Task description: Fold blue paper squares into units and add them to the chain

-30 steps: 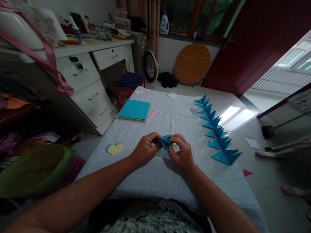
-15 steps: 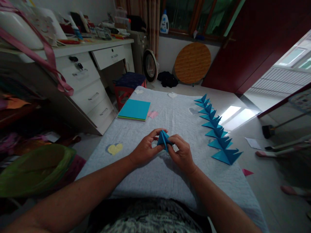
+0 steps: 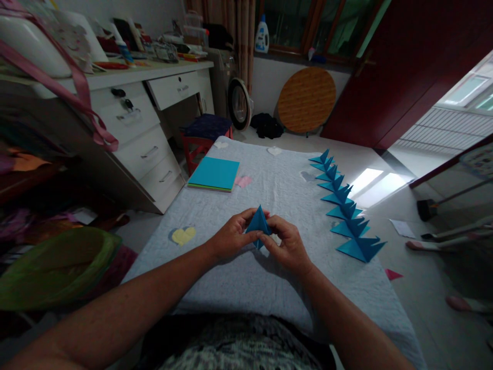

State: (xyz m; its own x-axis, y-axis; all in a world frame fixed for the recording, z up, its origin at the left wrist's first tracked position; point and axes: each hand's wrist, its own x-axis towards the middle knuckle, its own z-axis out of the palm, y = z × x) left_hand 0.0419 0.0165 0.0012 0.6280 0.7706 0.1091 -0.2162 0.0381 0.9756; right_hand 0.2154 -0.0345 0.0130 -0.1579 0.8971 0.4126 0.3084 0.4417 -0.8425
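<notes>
Between my two hands is a folded blue origami paper (image 3: 259, 221), its pointed tip facing away from me. My left hand (image 3: 233, 235) pinches its left side, thumb on the near face and fingers behind. On the other side my right hand (image 3: 287, 242) grips the right edge, with the thumb near the lower middle. Parts of the paper are covered by my fingers. To the right, several folded blue paper cranes (image 3: 358, 248) stand in a row along the table's edge. A stack of square paper (image 3: 214, 173), blue on top, lies at the far left.
A pale cloth with heart patches covers the table (image 3: 227, 288). A bin with a green liner (image 3: 61, 267) stands at the left, below a white desk with drawers (image 3: 134, 123). A stool (image 3: 206, 128) touches the far left area. A pink paper piece (image 3: 393, 274) lies at right.
The blue paper has been turned in my hands, so a broad triangular face with its tip up now shows instead of a narrow standing flap. Both hands stay in nearly the same place.
</notes>
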